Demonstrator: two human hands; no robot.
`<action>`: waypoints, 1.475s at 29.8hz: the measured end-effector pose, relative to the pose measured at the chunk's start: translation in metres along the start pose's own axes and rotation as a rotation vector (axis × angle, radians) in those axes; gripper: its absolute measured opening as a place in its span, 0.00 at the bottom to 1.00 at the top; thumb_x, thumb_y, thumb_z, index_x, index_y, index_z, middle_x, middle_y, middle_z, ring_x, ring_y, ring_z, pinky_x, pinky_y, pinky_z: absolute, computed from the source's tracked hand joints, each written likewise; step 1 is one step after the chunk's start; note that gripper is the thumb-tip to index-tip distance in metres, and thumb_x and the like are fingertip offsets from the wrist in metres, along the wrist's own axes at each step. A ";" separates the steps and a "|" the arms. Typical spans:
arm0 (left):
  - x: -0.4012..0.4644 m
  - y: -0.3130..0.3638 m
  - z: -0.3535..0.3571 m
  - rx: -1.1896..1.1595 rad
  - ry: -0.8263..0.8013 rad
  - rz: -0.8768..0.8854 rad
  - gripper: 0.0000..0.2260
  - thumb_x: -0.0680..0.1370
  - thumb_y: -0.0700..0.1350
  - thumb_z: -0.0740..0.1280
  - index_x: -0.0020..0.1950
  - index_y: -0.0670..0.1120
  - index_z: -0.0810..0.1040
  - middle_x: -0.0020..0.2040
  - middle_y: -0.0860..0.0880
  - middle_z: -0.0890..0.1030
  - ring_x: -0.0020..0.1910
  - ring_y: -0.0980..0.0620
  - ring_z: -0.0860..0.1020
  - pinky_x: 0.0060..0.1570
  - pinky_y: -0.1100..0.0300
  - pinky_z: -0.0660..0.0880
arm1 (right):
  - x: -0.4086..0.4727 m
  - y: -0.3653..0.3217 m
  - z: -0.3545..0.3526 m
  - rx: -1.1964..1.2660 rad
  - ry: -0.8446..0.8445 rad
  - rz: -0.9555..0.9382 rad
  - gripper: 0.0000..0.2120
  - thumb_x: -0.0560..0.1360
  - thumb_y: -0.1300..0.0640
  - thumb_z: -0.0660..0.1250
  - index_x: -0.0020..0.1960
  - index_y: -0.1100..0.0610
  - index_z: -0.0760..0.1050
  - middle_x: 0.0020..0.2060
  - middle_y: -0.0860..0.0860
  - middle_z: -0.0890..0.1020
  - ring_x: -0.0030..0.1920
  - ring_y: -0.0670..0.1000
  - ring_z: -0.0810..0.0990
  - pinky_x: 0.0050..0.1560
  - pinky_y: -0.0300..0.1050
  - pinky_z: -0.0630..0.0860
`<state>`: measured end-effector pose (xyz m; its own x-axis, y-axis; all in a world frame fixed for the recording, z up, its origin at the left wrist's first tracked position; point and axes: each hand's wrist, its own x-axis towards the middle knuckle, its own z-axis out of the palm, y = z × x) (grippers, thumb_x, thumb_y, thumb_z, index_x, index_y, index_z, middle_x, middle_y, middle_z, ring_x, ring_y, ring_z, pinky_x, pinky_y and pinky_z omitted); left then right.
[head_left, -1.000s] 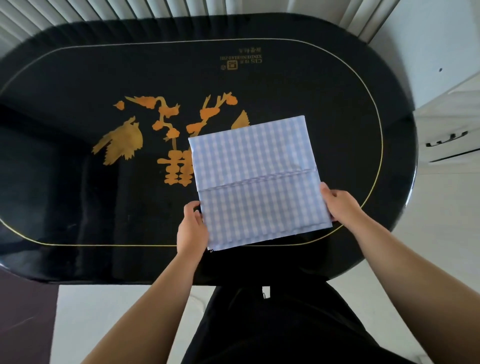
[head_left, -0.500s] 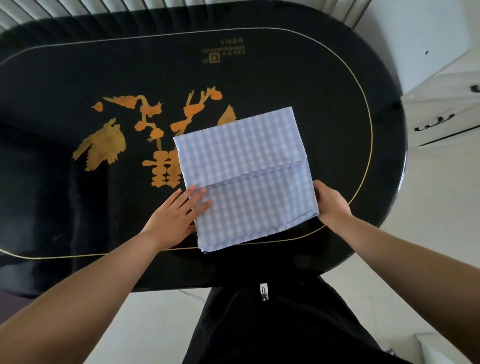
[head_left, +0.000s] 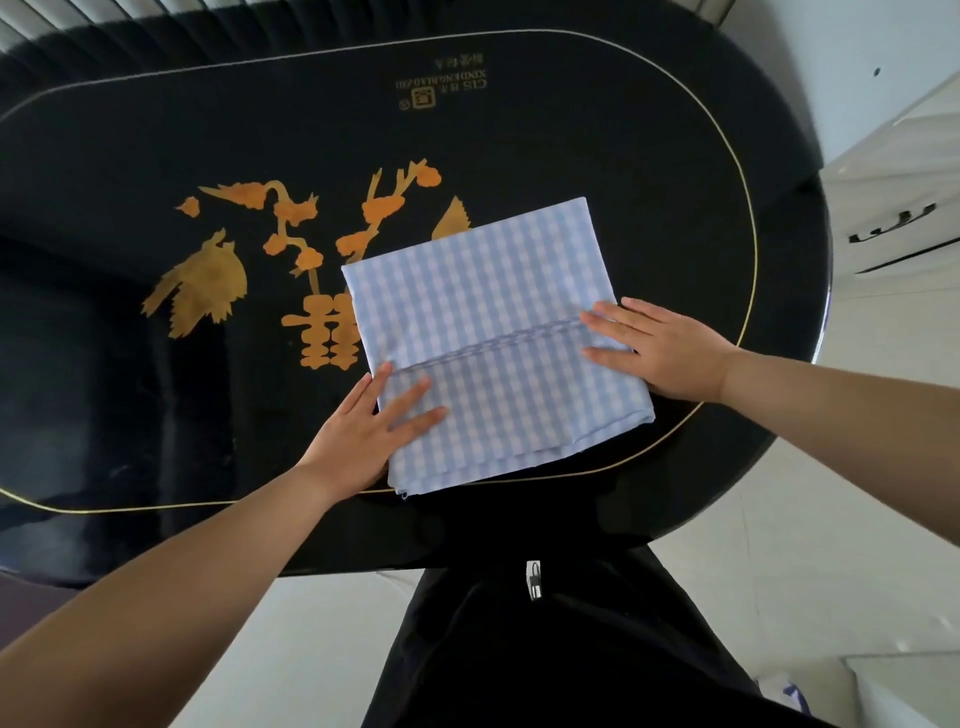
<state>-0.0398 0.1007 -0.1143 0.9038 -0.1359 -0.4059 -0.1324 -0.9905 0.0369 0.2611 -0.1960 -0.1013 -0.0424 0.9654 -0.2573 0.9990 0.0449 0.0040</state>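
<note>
L hand (head_left: 366, 436) flat, R hand (head_left: 670, 353) flat, fingers straight

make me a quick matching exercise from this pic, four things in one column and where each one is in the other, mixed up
Things:
1. left hand
2. right hand
3. checked cloth
4. gold bird

Places:
A. flat on the cloth's right side
B. painted on the black table, left of the cloth
C. flat on the cloth's left side
D. lying folded, under the fingers of both hands

Pairs: 1-C, 2-A, 3-D, 4-B
</note>
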 end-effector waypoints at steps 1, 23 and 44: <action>-0.001 -0.001 -0.003 -0.030 -0.006 -0.001 0.42 0.72 0.37 0.67 0.77 0.58 0.47 0.78 0.48 0.47 0.75 0.36 0.42 0.74 0.43 0.50 | 0.000 0.001 0.000 0.028 -0.001 -0.007 0.35 0.67 0.59 0.77 0.71 0.57 0.69 0.71 0.63 0.67 0.71 0.63 0.67 0.69 0.58 0.63; 0.082 -0.040 -0.065 -1.108 0.116 -1.182 0.22 0.82 0.58 0.51 0.58 0.43 0.73 0.47 0.45 0.77 0.46 0.46 0.77 0.42 0.54 0.71 | 0.094 0.027 -0.034 0.698 -0.032 1.077 0.22 0.82 0.45 0.45 0.56 0.60 0.68 0.34 0.51 0.72 0.39 0.57 0.76 0.38 0.50 0.71; 0.078 -0.030 -0.051 -1.151 0.308 -1.243 0.19 0.82 0.57 0.52 0.38 0.47 0.70 0.35 0.48 0.72 0.34 0.51 0.72 0.35 0.58 0.69 | 0.088 -0.002 -0.021 0.703 -0.015 1.336 0.26 0.82 0.40 0.42 0.49 0.58 0.71 0.35 0.51 0.74 0.38 0.53 0.75 0.38 0.48 0.70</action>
<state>0.0551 0.1186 -0.1008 0.2868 0.8014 -0.5249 0.8653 0.0183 0.5009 0.2552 -0.1055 -0.1034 0.8730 0.1926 -0.4481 0.1052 -0.9715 -0.2126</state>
